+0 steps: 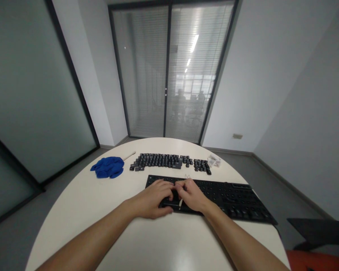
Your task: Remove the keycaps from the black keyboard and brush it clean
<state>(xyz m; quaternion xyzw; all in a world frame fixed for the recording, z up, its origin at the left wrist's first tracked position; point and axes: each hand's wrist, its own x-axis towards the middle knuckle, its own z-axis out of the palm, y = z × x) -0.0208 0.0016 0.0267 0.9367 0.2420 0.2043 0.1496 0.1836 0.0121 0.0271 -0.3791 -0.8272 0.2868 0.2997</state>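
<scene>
A black keyboard (214, 195) lies at a slant in front of me, with many of its keycaps off and bare key positions showing. My left hand (155, 197) rests on its left end, fingers bent over the top and thumb apart along the front edge. Close beside it, my right hand (191, 195) is closed around a thin white stick (180, 203) that looks like a cotton swab. One end of the stick pokes out below the fingers; the other is hidden. Behind the keyboard, loose black keycaps (159, 160) are laid out in keyboard order.
On the white round table (124, 241) lie a crumpled blue cloth (109, 167), a thin pale stick (129, 155) and a clear plastic packet (214, 161). A thin wire piece (187, 176) shows at the keyboard's back edge. A chair (322, 233) stands at the right.
</scene>
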